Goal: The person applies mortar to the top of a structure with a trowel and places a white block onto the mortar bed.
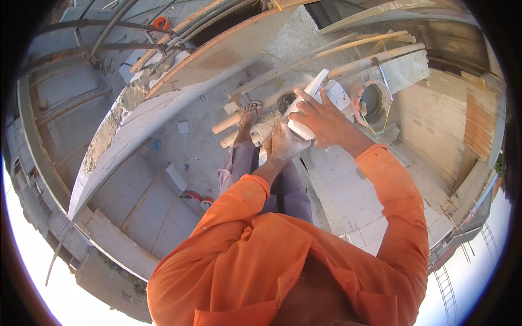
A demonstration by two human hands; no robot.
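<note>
A long, white, dust-coated slab-like piece (314, 85) is held up in front of me, tilted with its narrow end pointing away and to the right. My left hand (284, 142), powdered white, is closed around its lower end. Over its right side lies my right hand (321, 120), with thumb and fingers gripping it. The fingers hide much of the piece, so its exact kind cannot be told. Just behind it, partly covered by my right hand, is another pale flat piece (338, 96).
Round poles (227, 122) and planks (380, 39) lie ahead. At the right stands a round orange-rimmed container (374, 103) beside a board (405, 70). A curved concrete-edged panel (136, 117) rises at the left, with metal bars (70, 24) beyond. My bare foot (250, 114) is near the poles.
</note>
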